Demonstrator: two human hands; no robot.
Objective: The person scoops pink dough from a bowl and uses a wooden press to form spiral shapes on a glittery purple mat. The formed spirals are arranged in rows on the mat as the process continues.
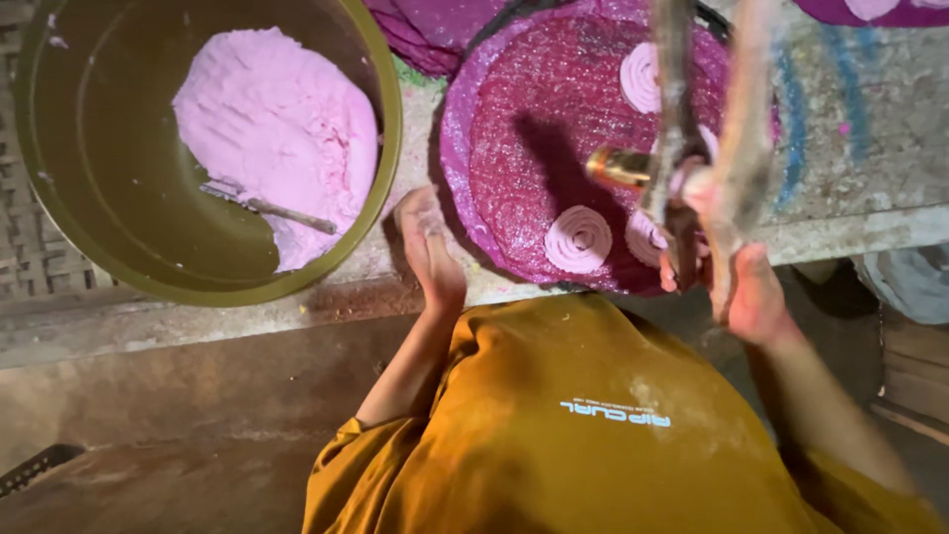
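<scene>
A wooden-handled press (692,168) with a brass barrel is held over the purple round mat (524,148); motion blur hides detail. The right hand (756,292) is closed around the lower handles of the press. The left hand (427,247) is seen open, fingers extended, resting at the near-left edge of the mat, gripping nothing. Three pink dough spirals are counted on the mat: one (578,239) near the front, one (641,77) at the back, one (645,237) partly hidden behind the press. The mat is laid on the counter (850,198). To its left, a green bowl (119,198) is seen, with pink dough (282,129) and a spoon (267,206) inside.
</scene>
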